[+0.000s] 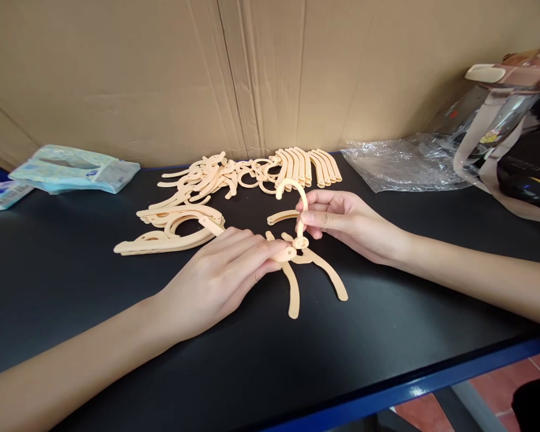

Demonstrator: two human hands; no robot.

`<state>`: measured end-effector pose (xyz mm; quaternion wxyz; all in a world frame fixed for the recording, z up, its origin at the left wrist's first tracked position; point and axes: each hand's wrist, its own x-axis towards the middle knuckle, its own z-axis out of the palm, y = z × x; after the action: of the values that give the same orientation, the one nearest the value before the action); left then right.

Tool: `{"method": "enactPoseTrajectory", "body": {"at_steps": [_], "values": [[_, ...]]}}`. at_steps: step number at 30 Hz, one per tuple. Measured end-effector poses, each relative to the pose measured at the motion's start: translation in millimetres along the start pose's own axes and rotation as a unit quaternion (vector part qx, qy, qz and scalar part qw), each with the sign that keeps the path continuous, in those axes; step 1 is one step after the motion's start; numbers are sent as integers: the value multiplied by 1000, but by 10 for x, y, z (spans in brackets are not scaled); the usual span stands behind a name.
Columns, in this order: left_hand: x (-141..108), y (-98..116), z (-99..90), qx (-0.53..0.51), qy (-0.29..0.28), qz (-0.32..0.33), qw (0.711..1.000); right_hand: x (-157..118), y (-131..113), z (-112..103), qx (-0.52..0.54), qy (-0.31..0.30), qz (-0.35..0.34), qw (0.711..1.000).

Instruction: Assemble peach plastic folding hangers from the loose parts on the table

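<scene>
My right hand [342, 222] pinches a cream plastic hanger hook [302, 201], its curve pointing up and left. At its foot is a round joint, close to the end of a hanger arm [288, 254] that my left hand [234, 270] grips between thumb and fingers. Whether the two pieces are joined I cannot tell. Below and behind them, loose curved arm pieces [330, 276] lie on the black table [234, 378]. Another short curved piece [282, 217] rests behind the hook, partly hidden by my right fingers.
Folded hangers [162, 243] are stacked at the left. Farther back lie a heap of hook parts [216, 177] and rows of curved arms [301, 167]. A blue tissue pack [74, 171], a clear plastic bag [400, 165] and a strapped bottle [499, 108] stand around, before a cardboard wall [162, 78].
</scene>
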<state>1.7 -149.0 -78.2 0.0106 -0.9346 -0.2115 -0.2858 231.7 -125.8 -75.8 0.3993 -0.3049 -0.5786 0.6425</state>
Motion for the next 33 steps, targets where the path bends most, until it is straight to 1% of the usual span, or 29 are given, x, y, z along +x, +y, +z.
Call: {"method": "enactPoseTrajectory", "body": {"at_steps": [3,8,13,17,24,28,33], "values": [[-1,-3,2,7,-2,9,1000,-5,0,-1,0,-4,1,1000],[4,2,-3,3,-5,-3,1000,-5,-3,-3,4,-17,0,1000],[7,9,-4,-4,-2,-8,1000,6,-13,-13,4,-5,9,1000],[8,11,-8,-4,-5,-10,1000,14,-16,-13,-7,-12,16,1000],[1,13,-28,-14,-15,-9,1000,26,27,-24,-23,-27,6,999],[5,5,-12,-24,-4,9,1000,27,35,-17,-37,-23,9,999],[3,3,-7,-45,14,24,999,24,36,1,-28,-29,9,999]]}}
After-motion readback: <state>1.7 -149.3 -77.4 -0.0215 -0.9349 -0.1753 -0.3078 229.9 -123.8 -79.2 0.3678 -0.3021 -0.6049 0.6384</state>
